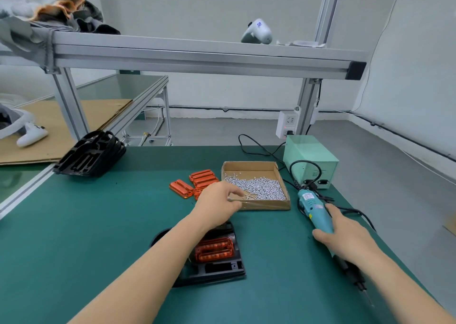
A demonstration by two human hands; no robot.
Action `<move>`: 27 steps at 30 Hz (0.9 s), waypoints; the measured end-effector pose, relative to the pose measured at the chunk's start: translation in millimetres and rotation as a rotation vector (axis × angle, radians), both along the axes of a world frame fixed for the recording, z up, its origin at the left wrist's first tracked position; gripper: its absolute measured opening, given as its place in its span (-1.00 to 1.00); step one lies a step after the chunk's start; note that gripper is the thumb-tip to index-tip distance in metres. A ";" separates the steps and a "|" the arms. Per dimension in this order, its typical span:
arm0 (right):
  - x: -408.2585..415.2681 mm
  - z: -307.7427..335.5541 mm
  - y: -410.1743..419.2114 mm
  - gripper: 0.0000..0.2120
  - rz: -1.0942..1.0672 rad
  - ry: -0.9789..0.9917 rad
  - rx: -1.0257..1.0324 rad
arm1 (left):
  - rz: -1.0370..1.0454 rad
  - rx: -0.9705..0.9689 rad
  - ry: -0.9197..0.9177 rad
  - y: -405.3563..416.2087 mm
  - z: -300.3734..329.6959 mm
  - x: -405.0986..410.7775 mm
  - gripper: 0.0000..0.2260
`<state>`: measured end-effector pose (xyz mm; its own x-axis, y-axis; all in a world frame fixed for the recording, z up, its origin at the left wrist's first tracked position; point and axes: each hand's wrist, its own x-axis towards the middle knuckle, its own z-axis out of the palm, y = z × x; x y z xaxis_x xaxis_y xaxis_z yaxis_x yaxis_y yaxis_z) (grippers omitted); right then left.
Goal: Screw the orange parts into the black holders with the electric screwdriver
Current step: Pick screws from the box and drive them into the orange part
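Observation:
A black holder [217,268] lies on the green mat in front of me with an orange part [214,249] seated in it. My left hand [218,199] reaches over the near edge of the cardboard screw box [249,167], fingertips pinching among the silver screws [261,188]. My right hand [345,237] grips the teal electric screwdriver [314,209], which lies slanted on the mat with its black bit end pointing toward me. Loose orange parts [195,183] lie left of the box.
A stack of black holders [90,154] sits at the mat's far left corner. The pale green power supply [309,160] stands behind the box, its cables trailing over the mat. An aluminium frame beam [197,57] crosses overhead.

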<state>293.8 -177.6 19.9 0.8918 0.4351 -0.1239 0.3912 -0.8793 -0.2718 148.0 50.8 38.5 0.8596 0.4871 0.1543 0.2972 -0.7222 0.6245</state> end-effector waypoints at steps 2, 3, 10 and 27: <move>2.4 4.1 -5.0 -0.36 -0.008 0.141 0.226 | 0.041 0.000 0.005 8.1 1.0 12.9 -0.78; 2.9 7.4 -6.5 -0.43 -0.009 0.220 0.364 | 0.051 -0.006 0.011 11.4 1.6 19.6 -0.77; -1.0 27.0 8.0 -0.74 -0.059 0.729 0.994 | 0.043 -0.045 0.174 16.7 0.4 66.9 -0.79; -22.2 36.9 43.7 -0.78 -0.034 1.056 1.460 | 0.031 0.079 0.393 16.9 -14.8 93.8 -0.82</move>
<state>271.7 -133.9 56.9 0.7089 0.6870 -0.1598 -0.4530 0.2699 -0.8497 241.8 67.7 23.7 0.8456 0.5138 -0.1448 0.5248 -0.7504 0.4017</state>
